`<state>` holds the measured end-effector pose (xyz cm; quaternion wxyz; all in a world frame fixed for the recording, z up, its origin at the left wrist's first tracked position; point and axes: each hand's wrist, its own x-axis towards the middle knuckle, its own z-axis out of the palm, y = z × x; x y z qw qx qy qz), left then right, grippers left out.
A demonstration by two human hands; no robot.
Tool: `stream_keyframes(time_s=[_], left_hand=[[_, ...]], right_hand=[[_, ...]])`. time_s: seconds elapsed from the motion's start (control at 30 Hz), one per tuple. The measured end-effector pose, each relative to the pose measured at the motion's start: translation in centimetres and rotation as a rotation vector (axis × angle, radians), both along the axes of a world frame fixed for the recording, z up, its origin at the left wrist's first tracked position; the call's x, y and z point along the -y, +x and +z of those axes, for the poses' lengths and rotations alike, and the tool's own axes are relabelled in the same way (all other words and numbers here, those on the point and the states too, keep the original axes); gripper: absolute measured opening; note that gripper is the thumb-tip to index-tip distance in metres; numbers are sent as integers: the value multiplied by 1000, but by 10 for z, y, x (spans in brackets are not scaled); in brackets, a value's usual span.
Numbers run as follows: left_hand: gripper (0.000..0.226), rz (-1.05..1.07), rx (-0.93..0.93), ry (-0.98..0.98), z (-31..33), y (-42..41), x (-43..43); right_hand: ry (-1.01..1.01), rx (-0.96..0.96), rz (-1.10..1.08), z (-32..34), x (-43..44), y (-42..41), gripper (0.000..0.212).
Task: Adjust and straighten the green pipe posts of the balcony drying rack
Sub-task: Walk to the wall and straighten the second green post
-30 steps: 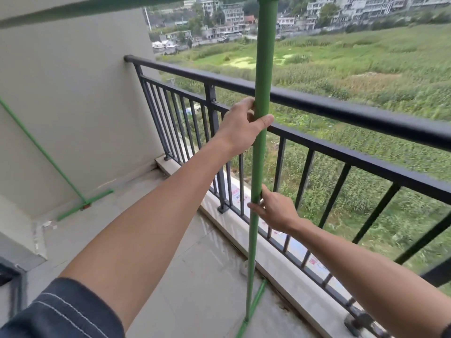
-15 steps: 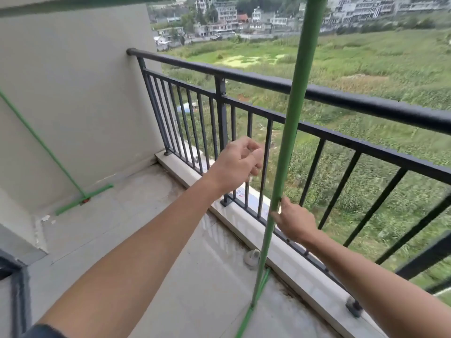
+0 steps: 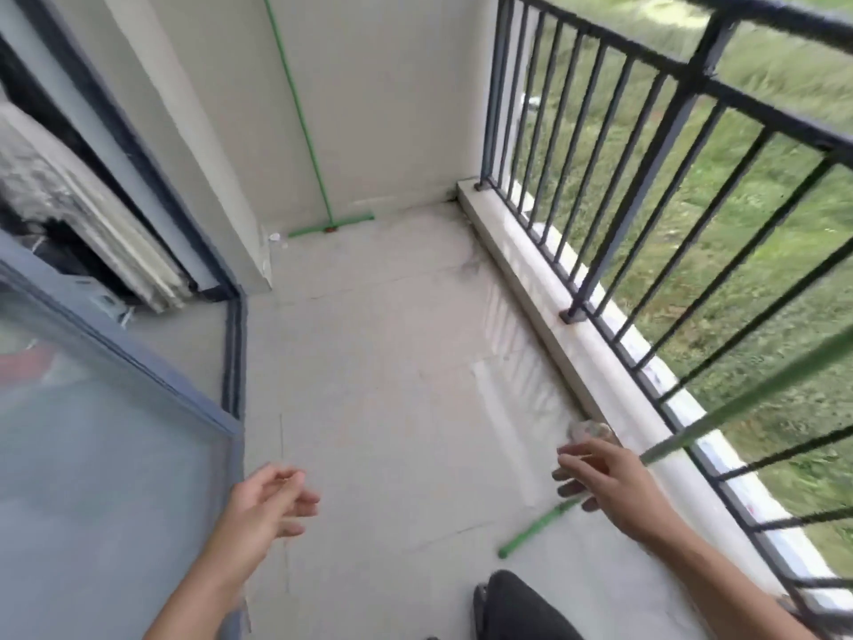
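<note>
The near green post (image 3: pixel 757 399) slants from the right edge down toward the floor and looks blurred. Its green foot bar (image 3: pixel 537 531) lies on the tiles. My right hand (image 3: pixel 604 487) hovers over the post's lower end with fingers spread, not wrapped around it. My left hand (image 3: pixel 272 505) is open above the floor, well left of the post and touching nothing. A second green post (image 3: pixel 304 127) leans along the far wall, standing on its own foot bar (image 3: pixel 330 227).
A black metal railing (image 3: pixel 646 187) on a pale ledge (image 3: pixel 544 288) runs along the right. A glass sliding door (image 3: pixel 92 445) fills the left. A small round object (image 3: pixel 591 429) sits by the ledge. My dark-clothed leg (image 3: pixel 517 607) is at the bottom.
The view has swung down and to the left. My left hand has left the post and dropped low. My right hand has slid down near the post's base and loosened.
</note>
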<state>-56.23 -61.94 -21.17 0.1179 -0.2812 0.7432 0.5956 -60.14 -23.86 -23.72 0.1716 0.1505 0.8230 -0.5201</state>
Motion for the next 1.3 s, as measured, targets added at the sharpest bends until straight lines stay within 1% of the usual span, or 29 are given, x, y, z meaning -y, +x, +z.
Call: stream_keyframes(time_s=[0.13,0.23,0.33,0.47,0.6,0.67,0.77,0.87,0.9,0.97,1.03,1.07,1.1,1.13,1.17,1.2,1.23,1.3], left_hand=[[10,220,75,54,-18,25,36],[10,298,169,94,-32,19,55],[10,339,256,112,-40,-13,74],[13,421,268,129,-27,-95,100],[11,443,137,135,0,-181,116],[10,466,101,115,1,-217,128],[12,530,105,119,-3,-261,149],[9,556,170,136,-17,-301,175],[9,552,200,138,-22,-314,188],[17,511,242,131,-28,-348,217],[24,408,301,219,-25,-390,255],[25,405,335,246,-22,-417,274],[24,366,334,261,-22,-440,295],[27,326,291,286,-21,-467,312],[28,277,228,264,-21,-492,325],[27,299,207,206,-21,-520,336],[22,350,210,152,-17,-552,350],[11,437,149,100,-8,-613,370]], right_hand=[[-25,54,16,-14,21,-31,8],[-20,88,14,-28,34,-66,8],[-38,106,13,-40,48,-115,9],[-47,83,16,-36,67,-203,9],[-63,36,63,-11,94,-301,9],[-53,16,95,-3,110,-351,10],[-50,-6,141,6,141,-417,10],[-42,-4,174,3,174,-473,9],[-37,4,179,-1,186,-491,9],[-34,17,171,-9,210,-528,8],[-40,22,150,-12,235,-567,8],[-46,20,132,-13,248,-587,8],[-50,17,109,-12,260,-607,9],[-52,13,86,-10,273,-628,8],[-52,6,71,-7,287,-649,8],[-52,1,65,-3,301,-669,8],[-55,-4,58,1,315,-689,8],[-62,-15,46,9,336,-727,8]])
